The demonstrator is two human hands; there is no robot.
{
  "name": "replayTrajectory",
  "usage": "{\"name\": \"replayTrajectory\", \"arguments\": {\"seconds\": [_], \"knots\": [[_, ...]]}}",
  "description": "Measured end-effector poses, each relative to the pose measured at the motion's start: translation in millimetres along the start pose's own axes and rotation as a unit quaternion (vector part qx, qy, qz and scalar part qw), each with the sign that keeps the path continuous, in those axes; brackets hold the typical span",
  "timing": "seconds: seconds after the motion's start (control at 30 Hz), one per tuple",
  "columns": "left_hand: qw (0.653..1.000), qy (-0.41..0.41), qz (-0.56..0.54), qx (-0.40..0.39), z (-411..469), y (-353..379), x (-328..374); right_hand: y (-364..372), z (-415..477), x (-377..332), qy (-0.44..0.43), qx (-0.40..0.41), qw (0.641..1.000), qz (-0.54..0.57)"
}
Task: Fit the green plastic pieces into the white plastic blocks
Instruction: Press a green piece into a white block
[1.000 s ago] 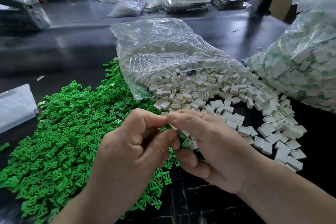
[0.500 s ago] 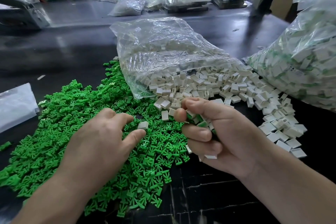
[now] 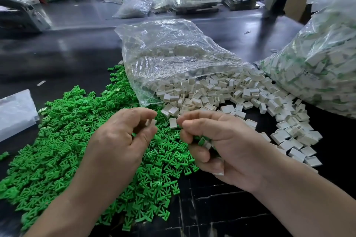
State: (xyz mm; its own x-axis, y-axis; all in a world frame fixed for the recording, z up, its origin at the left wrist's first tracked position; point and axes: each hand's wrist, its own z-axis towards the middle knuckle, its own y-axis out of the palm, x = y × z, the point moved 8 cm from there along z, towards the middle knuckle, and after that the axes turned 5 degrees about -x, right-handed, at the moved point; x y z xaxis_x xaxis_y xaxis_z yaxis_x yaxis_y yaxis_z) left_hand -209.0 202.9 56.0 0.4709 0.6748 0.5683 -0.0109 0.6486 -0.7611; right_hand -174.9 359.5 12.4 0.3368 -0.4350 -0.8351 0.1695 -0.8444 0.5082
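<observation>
Left hand [image 3: 123,140]: I'm seeing it pinching what looks like a white block [image 3: 153,122] between thumb and forefinger, just in front of the mouth of the clear bag [image 3: 169,59]. It's blurred, so I'm hedging.
Right hand [image 3: 221,146]: it's curling its lower fingers round a clutch of pieces [image 3: 203,141], green and white. Its thumb and forefinger are pressing together, on what I can't tell.
Key relation: the block is sitting left of the right fingertips, level, near but apart.
Block's long axis: not reading it.
Green heap [image 3: 63,140]: lying front-left of the bag, under both hands.
Next call: I'm judging a short sideways closing.
</observation>
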Motion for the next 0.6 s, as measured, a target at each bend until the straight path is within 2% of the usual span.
{"name": "replayTrajectory", "arguments": {"seconds": [0.13,0.27,0.4,0.5,0.6], "knots": [[0.997,0.032,-0.062,0.015,-7.8,-1.3,25.1,4.6,-0.4,2.6,-0.001,0.021,0.996,-0.091],[0.997,0.076,-0.016,0.021,-12.9,2.2,40.9,8.8,-2.3,-0.6,-0.027,0.028,0.983,-0.178],[0.994,0.109,-0.015,0.012,-12.1,-1.5,45.2,6.6,-3.8,-5.5,-0.045,0.038,0.982,-0.179],[0.996,0.075,0.054,0.014,-6.7,-14.7,28.9,4.3,-3.4,-12.5,-0.059,0.037,0.988,-0.135],[0.985,-0.003,0.155,-0.069,-1.4,-8.1,-0.1,3.2,-2.5,-16.9,-0.067,0.021,0.994,-0.08]]}}
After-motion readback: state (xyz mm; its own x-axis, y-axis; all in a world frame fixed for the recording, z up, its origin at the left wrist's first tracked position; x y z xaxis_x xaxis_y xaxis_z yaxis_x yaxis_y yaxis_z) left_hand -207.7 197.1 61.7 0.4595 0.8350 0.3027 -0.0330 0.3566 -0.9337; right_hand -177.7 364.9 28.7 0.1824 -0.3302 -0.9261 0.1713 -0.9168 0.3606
